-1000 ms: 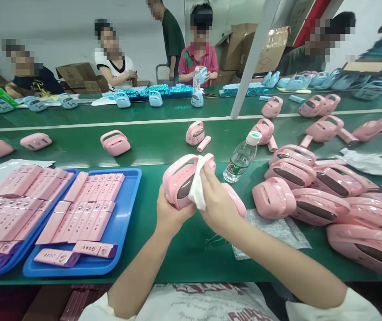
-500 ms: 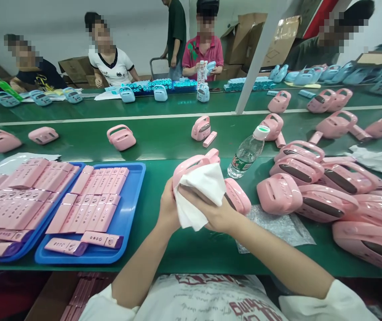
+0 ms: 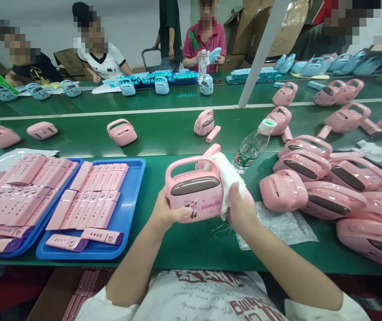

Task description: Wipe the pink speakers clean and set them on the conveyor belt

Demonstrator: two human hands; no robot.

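A pink plastic case [image 3: 196,192] with a carry handle, a dark oval window and a printed cartoon figure is held upright over the green table. My left hand [image 3: 164,211] is closed around its left side, the thumb on the front. A white cloth [image 3: 227,176] is gripped in my right hand [image 3: 242,208] and lies against the case's right side. Just behind, more pink cases are partly hidden by the held one and the cloth. Near my right hand, a clear plastic sheet [image 3: 278,227] lies flat below a pink case [image 3: 283,190].
Two blue trays [image 3: 134,191] at left carry pink rectangular parts [image 3: 90,209]. A water bottle [image 3: 253,145] leans beyond my right hand. Many pink cases [image 3: 328,200] crowd the right. Past a green belt [image 3: 164,129] and a white post [image 3: 261,58], several people sit near blue cases.
The case has turned so its printed front now faces me. My right hand with the cloth has moved from over the case to its right side.
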